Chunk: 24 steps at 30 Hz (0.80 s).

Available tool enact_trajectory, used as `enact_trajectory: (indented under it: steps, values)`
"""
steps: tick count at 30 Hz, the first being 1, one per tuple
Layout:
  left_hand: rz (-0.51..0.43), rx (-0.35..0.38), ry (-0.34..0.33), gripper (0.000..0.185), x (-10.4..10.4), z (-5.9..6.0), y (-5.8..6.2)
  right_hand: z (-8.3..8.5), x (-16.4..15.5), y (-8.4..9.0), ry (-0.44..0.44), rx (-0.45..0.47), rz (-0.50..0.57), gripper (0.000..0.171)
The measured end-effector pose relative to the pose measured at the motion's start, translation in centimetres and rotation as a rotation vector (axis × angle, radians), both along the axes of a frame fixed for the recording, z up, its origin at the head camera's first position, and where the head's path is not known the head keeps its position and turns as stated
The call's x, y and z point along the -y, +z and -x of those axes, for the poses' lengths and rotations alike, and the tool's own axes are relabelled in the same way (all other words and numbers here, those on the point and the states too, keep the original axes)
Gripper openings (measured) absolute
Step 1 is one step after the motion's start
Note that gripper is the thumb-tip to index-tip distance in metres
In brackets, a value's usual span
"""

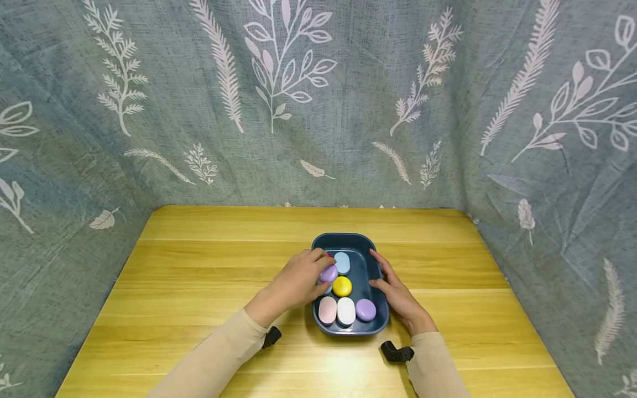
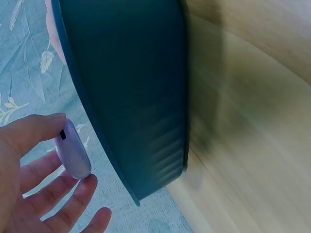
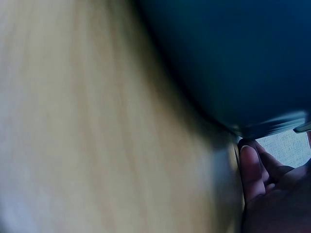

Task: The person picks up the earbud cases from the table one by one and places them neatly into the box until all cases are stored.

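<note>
My left hand [image 1: 298, 276] pinches a purple rounded case [image 2: 74, 150] between thumb and fingers, over the left side of a dark blue tray [image 1: 360, 265]. A small black slot shows on the case's edge in the left wrist view. My right hand [image 1: 400, 296] holds the tray's right wall, thumb over the rim and other fingers outside. Inside the tray lie a light blue case [image 1: 342, 263], a yellow case [image 1: 342, 286], a pink case [image 1: 327, 310], a white case [image 1: 346, 311] and another purple case [image 1: 365, 310]. Left-hand fingers partly hide a red one and a blue one.
The tray stands on a wooden table [image 1: 199, 265]. Patterned grey-green cloth [image 1: 318, 110] hangs behind the table and along both sides. A black device [image 1: 396, 352] sits at the right wrist, and another black device [image 1: 271, 337] at the left.
</note>
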<state>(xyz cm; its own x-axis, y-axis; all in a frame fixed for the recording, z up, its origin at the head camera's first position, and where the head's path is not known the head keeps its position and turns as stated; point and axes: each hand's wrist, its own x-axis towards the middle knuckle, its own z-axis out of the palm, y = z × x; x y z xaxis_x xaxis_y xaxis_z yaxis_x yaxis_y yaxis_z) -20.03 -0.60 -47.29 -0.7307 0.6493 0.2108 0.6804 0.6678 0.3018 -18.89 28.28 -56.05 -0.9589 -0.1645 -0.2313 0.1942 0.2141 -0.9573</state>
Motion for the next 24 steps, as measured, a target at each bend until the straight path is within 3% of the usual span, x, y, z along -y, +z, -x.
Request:
enact_trajectory:
  steps: [10, 24]
  values:
    - [0.057, 0.011, -0.016, 0.044, -1.0, -0.2, 0.0, 0.0, 0.0, -0.1, 0.000, 0.009, 0.013, 0.072]
    - [0.108, -0.028, -0.043, 0.046, -2.3, -0.1, -0.6, 0.0, -0.1, -0.1, 0.012, 0.001, 0.014, 0.072]
